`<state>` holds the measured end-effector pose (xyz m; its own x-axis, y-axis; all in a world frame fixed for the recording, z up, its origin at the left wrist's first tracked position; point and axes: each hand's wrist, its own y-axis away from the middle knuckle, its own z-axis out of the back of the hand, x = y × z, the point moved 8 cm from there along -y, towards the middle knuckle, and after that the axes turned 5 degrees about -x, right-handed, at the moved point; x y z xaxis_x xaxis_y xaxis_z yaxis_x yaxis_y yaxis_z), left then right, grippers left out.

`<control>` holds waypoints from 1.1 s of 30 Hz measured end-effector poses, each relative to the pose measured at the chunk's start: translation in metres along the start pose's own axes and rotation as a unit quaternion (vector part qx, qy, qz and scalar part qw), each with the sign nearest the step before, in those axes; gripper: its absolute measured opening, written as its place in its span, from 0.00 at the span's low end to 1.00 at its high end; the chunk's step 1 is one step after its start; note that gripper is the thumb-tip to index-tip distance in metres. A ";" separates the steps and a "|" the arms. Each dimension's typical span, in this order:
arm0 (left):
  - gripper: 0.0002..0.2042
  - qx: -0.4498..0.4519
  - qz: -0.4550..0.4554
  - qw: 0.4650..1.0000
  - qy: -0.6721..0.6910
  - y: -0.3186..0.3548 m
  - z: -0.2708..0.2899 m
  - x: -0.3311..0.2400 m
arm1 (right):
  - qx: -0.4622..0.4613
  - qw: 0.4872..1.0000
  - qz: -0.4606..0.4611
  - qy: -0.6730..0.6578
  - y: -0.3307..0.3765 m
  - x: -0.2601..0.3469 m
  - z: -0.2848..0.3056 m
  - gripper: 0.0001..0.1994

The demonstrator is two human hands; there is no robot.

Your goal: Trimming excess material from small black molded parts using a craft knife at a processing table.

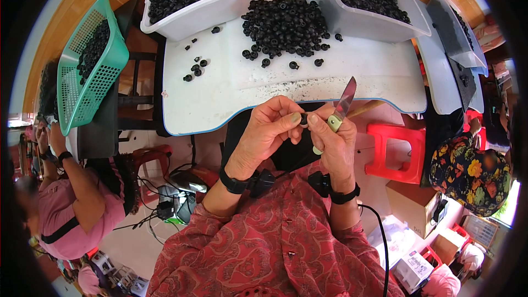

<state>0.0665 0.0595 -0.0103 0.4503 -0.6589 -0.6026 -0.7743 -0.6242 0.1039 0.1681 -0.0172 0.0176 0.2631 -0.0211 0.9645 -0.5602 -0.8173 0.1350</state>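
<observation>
My left hand (269, 126) pinches a small black round part (303, 120) between thumb and fingers, in front of the table's near edge. My right hand (336, 146) is closed around a knife (335, 122) with a pale green handle, its blade pointing up and away. The right thumb and fingertip also meet the black part, so both hands touch it. Beyond them, a heap of black round parts with short stems (286, 25) lies on the white table (220, 88). Several loose ones (197, 69) are scattered at the left.
A white bin (192, 14) and a translucent bin (374, 19), both full of black parts, stand at the back. To the left is a green basket (104, 82), near a person in pink (82, 209). Right of me are a red stool (396, 151) and a cardboard box (415, 203).
</observation>
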 end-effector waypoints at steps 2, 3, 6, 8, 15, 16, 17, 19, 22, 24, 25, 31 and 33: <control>0.04 -0.002 0.020 1.000 0.020 0.000 -0.001 0.002 | 0.004 1.000 -0.002 -0.002 0.000 -0.001 0.000 0.07; 0.04 -0.002 0.020 1.000 0.020 0.001 -0.001 0.003 | 0.009 1.000 -0.005 -0.005 0.000 -0.001 -0.001 0.06; 0.04 -0.006 0.032 0.998 0.044 0.002 -0.001 0.005 | 0.020 0.999 -0.009 0.028 0.001 -0.002 0.000 0.06; 0.05 -0.010 0.039 0.997 0.072 0.002 0.000 0.007 | -0.002 0.992 0.054 0.115 0.002 0.001 0.002 0.04; 0.05 -0.015 0.041 0.996 0.084 0.002 0.003 0.005 | 0.010 0.890 0.247 0.383 0.016 0.022 -0.022 0.15; 0.05 -0.017 0.036 0.996 0.084 0.002 0.003 0.004 | 0.012 0.883 0.260 0.390 0.016 0.022 -0.023 0.19; 0.05 -0.018 0.032 0.996 0.084 0.002 0.003 0.004 | 0.011 0.883 0.260 0.390 0.016 0.022 -0.023 0.19; 0.06 -0.022 0.029 0.997 0.074 0.003 0.005 0.004 | 0.006 0.865 0.271 0.422 0.017 0.021 -0.023 0.20; 0.07 -0.025 0.025 0.997 0.063 0.004 0.006 0.004 | 0.008 0.856 0.273 0.439 0.018 0.022 -0.025 0.21; 0.07 -0.025 0.025 0.997 0.061 0.004 0.006 0.003 | 0.009 0.852 0.273 0.448 0.018 0.022 -0.025 0.21; 0.07 -0.025 0.025 0.998 0.060 0.004 0.006 0.003 | 0.009 0.847 0.272 0.457 0.018 0.022 -0.025 0.20; 0.07 -0.024 0.021 0.998 0.056 0.004 0.006 0.003 | 0.006 0.845 0.272 0.460 0.018 0.021 -0.025 0.20; 0.06 -0.027 0.021 0.998 0.055 0.004 0.006 0.003 | 0.006 0.846 0.273 0.458 0.017 0.021 -0.025 0.20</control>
<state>0.0617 0.0574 -0.0166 0.4652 -0.7255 -0.5072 -0.7706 -0.6139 0.1714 0.1441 -0.0170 0.0462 -0.7550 0.0542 0.6535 -0.3928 -0.8354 -0.3846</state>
